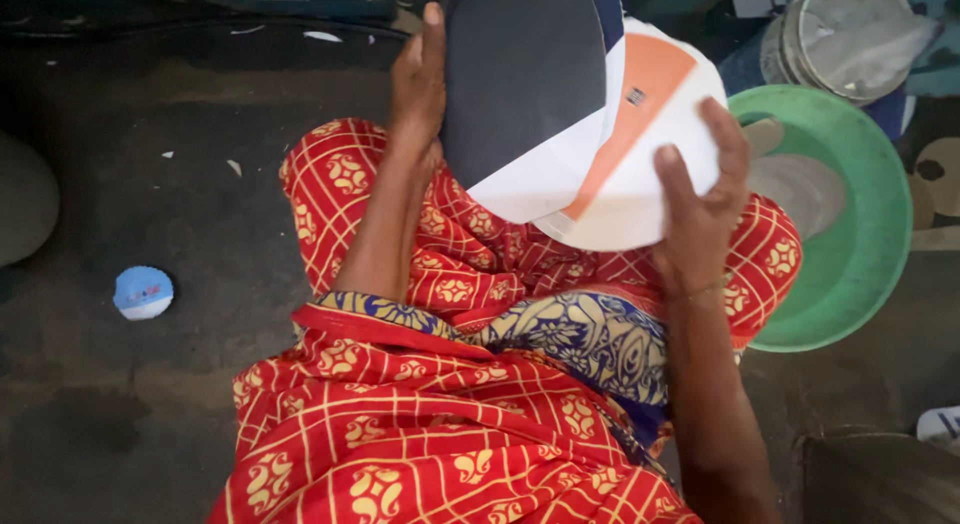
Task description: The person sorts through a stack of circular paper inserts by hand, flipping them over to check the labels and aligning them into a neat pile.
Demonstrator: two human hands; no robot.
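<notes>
Both hands hold a fanned stack of round paper discs over the lap: the left hand lies flat along the dark top disc, and the right hand pinches the white-and-orange edge. More discs already lie in the green basin at the right, and by my judgement the held ones are not yet sorted.

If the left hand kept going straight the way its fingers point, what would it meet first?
The left hand, holding the edge of the dark round disc, points toward the top of the picture. Beyond its fingertips lies only dark floor, then a dim blue-green edge; depth is unclear.
</notes>
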